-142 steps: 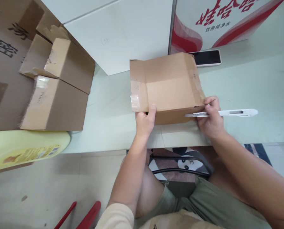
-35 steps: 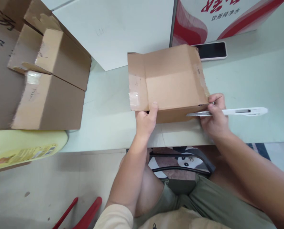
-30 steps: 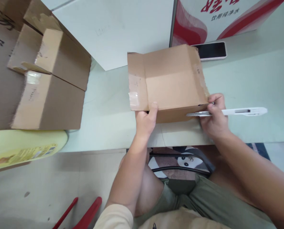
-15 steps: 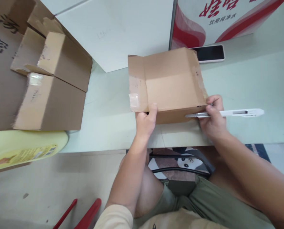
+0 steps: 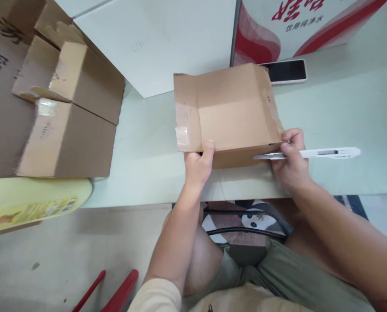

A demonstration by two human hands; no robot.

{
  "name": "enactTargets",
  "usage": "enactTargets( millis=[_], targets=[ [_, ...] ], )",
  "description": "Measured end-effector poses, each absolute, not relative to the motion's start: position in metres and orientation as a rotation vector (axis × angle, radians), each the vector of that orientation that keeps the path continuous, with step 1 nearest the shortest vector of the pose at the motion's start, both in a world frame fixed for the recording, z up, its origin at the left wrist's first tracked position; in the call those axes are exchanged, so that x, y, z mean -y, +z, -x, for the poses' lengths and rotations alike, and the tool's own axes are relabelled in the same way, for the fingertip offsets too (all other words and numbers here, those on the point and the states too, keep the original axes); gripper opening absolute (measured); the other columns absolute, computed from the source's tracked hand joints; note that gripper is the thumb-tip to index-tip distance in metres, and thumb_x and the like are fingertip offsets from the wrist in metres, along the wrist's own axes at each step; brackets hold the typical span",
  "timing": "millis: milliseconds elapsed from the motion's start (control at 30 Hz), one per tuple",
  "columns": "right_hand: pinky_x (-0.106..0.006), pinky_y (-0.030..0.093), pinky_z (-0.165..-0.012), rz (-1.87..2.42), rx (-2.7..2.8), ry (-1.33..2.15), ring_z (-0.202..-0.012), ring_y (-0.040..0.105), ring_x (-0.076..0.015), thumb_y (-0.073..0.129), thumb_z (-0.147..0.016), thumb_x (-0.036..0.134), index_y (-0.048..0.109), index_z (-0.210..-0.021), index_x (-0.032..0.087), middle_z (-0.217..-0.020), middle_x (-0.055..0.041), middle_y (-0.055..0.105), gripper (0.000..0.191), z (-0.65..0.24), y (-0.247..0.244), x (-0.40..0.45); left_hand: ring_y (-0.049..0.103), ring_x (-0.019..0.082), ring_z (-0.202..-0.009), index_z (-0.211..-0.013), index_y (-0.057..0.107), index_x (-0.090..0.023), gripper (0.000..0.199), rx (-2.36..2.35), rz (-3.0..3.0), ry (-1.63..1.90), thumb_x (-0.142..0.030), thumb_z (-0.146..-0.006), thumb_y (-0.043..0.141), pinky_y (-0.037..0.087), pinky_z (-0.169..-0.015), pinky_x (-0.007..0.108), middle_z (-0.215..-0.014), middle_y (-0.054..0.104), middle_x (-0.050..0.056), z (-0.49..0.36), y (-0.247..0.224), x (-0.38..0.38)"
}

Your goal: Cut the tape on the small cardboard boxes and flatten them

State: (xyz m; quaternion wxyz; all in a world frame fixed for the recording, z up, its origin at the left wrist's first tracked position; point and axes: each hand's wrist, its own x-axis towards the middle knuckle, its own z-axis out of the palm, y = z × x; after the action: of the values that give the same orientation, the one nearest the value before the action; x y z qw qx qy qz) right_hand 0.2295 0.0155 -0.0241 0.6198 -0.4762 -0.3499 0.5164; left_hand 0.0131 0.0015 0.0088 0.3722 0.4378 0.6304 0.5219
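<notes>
A brown cardboard box [image 5: 235,117] with creased end flaps lies on the pale table [image 5: 147,156] in front of me. My left hand [image 5: 198,167] grips its near left corner, thumb on top and fingers hidden beneath. At the near right corner, my right hand [image 5: 291,158] is closed around a white utility knife [image 5: 331,153] and also pinches the box's edge. The knife's blade points left, along the near side of the box. Clear tape clings to the left flap.
Flattened and folded cardboard boxes [image 5: 86,138] stand at the left beside a yellow bottle [image 5: 40,201]. Behind the box are a white cabinet-like block [image 5: 167,43], a red-and-white carton [image 5: 307,30] and a phone [image 5: 287,71]. Red bars [image 5: 121,290] show below left.
Both hands, the box and the knife keep practically the same positions. Only a very slight shift of the camera view shows.
</notes>
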Motion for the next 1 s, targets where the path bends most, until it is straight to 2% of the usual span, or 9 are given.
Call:
enactTargets(
  millis=[167,333,600,833,1000],
  targets=[
    [-0.029,0.032,-0.059,1.108,0.820,1.203,-0.066,0.044,-0.0165,0.079,-0.061,0.049,0.041,-0.084,0.027,-0.073,0.0052,0.043,0.050,-0.2300,-0.0234,-0.0156,0.067,0.028,-0.139,-0.117,0.076,-0.020,0.038,-1.590,-1.135,1.358,-0.049,-0.091,0.074,0.050,-0.123,0.037,-0.130,0.078,0.013,-0.0133,0.0090,-0.0012],
    [-0.029,0.032,-0.058,1.131,0.832,1.189,-0.067,0.043,-0.0176,0.074,-0.062,0.045,0.040,-0.085,0.028,-0.074,0.0048,0.042,0.044,-0.2298,-0.0222,-0.0151,0.063,0.028,-0.143,-0.119,0.075,-0.021,0.044,-1.604,-1.139,1.353,-0.054,-0.090,0.074,0.048,-0.124,0.038,-0.131,0.078,0.012,-0.0142,0.0093,-0.0014],
    [-0.030,0.032,-0.059,1.133,0.810,1.192,-0.066,0.043,-0.0168,0.076,-0.060,0.048,0.040,-0.086,0.028,-0.074,0.0048,0.043,0.048,-0.2284,-0.0218,-0.0150,0.066,0.025,-0.140,-0.120,0.076,-0.022,0.037,-1.634,-1.150,1.340,-0.048,-0.093,0.072,0.051,-0.122,0.034,-0.133,0.078,0.010,-0.0149,0.0092,-0.0019],
    [-0.029,0.034,-0.058,1.084,0.853,1.220,-0.065,0.046,-0.0159,0.081,-0.062,0.054,0.042,-0.084,0.028,-0.073,0.0050,0.045,0.052,-0.2329,-0.0273,-0.0165,0.063,0.025,-0.143,-0.120,0.075,-0.022,0.038,-1.650,-1.151,1.328,-0.049,-0.093,0.072,0.049,-0.123,0.034,-0.129,0.079,0.011,-0.0141,0.0089,-0.0025],
    [-0.030,0.036,-0.061,1.085,0.857,1.200,-0.067,0.048,-0.0169,0.079,-0.065,0.052,0.042,-0.086,0.028,-0.075,0.0046,0.047,0.049,-0.2309,-0.0276,-0.0152,0.064,0.025,-0.142,-0.119,0.076,-0.021,0.036,-1.644,-1.149,1.331,-0.045,-0.092,0.072,0.048,-0.123,0.034,-0.128,0.079,0.011,-0.0145,0.0094,-0.0024]
  ],
)
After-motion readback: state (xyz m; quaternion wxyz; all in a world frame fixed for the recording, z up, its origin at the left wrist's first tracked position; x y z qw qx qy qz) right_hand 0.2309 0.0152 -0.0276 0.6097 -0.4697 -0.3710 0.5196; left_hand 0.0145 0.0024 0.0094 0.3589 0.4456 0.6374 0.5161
